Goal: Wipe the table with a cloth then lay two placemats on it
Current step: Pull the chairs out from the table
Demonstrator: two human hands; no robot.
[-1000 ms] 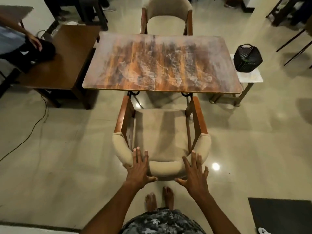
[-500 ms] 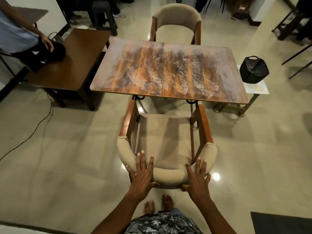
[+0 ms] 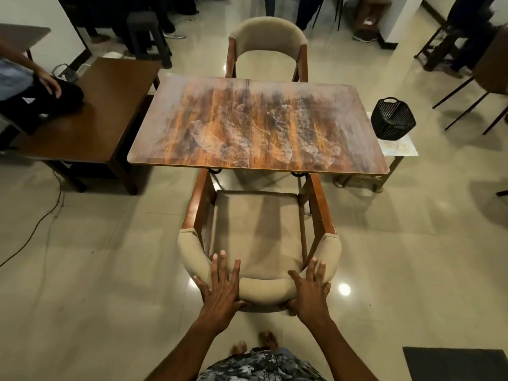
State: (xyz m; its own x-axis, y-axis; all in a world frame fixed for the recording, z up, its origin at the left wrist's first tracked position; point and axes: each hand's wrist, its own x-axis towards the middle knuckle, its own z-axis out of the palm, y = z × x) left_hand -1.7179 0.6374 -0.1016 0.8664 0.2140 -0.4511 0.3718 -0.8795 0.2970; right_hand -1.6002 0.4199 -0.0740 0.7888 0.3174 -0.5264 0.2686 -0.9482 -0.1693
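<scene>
A rectangular wooden table [image 3: 258, 125] with a streaky, smeared top stands ahead of me. Between me and it is a beige padded chair [image 3: 258, 232] with wooden arms, its seat facing the table. My left hand [image 3: 220, 290] lies on the left part of the curved backrest, fingers spread over the top and thumb under the padding. My right hand [image 3: 310, 290] grips the right part of the backrest the same way. I see no cloth and no placemats.
A second beige chair [image 3: 268, 48] stands at the table's far side. A dark brown side table [image 3: 90, 111] is left, with a seated person [image 3: 30, 89] by it. A black basket [image 3: 393, 119] sits on a small white stand right. A cable [image 3: 41, 221] crosses the floor.
My hands have closed down onto the chair's backrest, thumbs now tucked under it. The view has tilted up and the table and chair sit lower and closer in the frame.
</scene>
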